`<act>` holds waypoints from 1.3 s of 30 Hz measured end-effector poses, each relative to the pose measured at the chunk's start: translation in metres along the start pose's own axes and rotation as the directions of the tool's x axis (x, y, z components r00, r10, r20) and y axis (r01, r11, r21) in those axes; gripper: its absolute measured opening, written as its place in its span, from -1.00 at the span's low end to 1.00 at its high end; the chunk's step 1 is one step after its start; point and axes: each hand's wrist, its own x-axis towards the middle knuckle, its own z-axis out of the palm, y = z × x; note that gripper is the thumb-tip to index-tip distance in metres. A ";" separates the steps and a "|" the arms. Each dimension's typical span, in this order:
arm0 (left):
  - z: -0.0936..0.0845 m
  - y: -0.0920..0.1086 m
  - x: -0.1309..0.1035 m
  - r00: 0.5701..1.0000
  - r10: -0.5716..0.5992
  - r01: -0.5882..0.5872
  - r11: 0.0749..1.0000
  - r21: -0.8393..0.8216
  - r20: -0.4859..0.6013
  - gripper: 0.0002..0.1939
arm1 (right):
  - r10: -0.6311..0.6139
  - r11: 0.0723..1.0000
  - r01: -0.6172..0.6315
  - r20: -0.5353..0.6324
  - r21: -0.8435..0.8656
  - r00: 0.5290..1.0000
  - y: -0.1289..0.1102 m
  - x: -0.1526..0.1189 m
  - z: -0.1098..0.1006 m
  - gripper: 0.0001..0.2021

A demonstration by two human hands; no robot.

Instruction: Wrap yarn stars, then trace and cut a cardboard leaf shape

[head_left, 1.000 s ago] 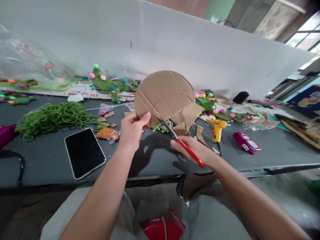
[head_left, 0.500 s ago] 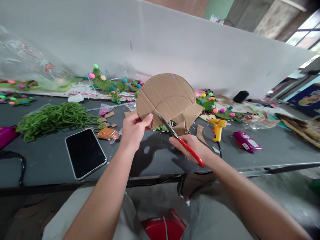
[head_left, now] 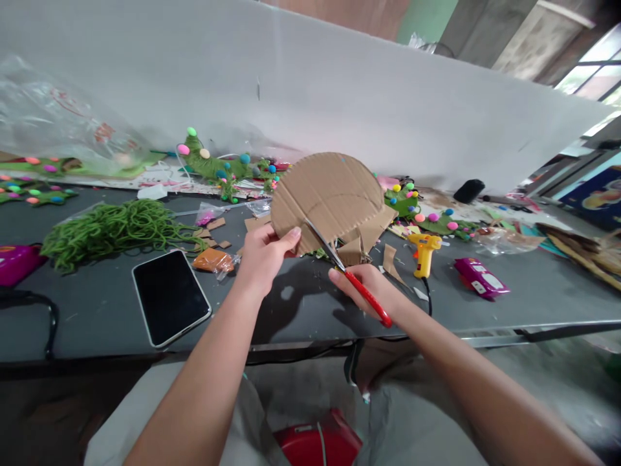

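Observation:
A rounded piece of brown cardboard (head_left: 323,191) with a curved pencil line is raised above the table. My left hand (head_left: 266,255) pinches its lower left edge, thumb in front and fingers behind. In my right hand (head_left: 366,288) is a pair of scissors (head_left: 363,296) with red handles, my fingers wrapped round them. The blades lie against the lower part of the cardboard, pointing up and left close to my left thumb. Cardboard scraps (head_left: 371,230) lie behind and below the piece.
Left on the grey table are a tablet (head_left: 171,298), green yarn (head_left: 121,233) and an orange packet (head_left: 213,260). To the right stand a yellow glue gun (head_left: 424,254) and a purple packet (head_left: 480,278). Green pieces with pom-poms (head_left: 213,162) line the white partition (head_left: 339,84).
The cardboard has tilted back slightly and looks flatter, its top edge lower. The scissor blades appear closer together. The whole view has shifted a little.

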 end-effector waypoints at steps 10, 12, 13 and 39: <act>0.010 -0.007 0.003 0.997 0.046 -0.050 0.996 -0.078 -0.057 -0.70 | -0.037 0.998 0.036 0.014 0.050 0.999 0.000 0.004 0.001 -0.39; 0.010 -0.006 0.005 0.995 0.060 -0.068 0.993 -0.096 -0.083 -0.69 | -0.032 0.998 0.030 0.035 0.047 0.999 0.001 0.002 0.000 -0.40; 0.010 -0.005 0.006 0.993 0.069 -0.080 0.991 -0.104 -0.098 -0.69 | -0.034 0.999 0.033 0.045 0.040 0.998 0.001 0.001 0.000 -0.39; 0.003 0.001 0.003 0.999 0.029 -0.029 1.000 -0.011 -0.032 -0.67 | -0.019 0.998 0.015 -0.064 -0.059 0.998 0.001 0.001 0.003 -0.32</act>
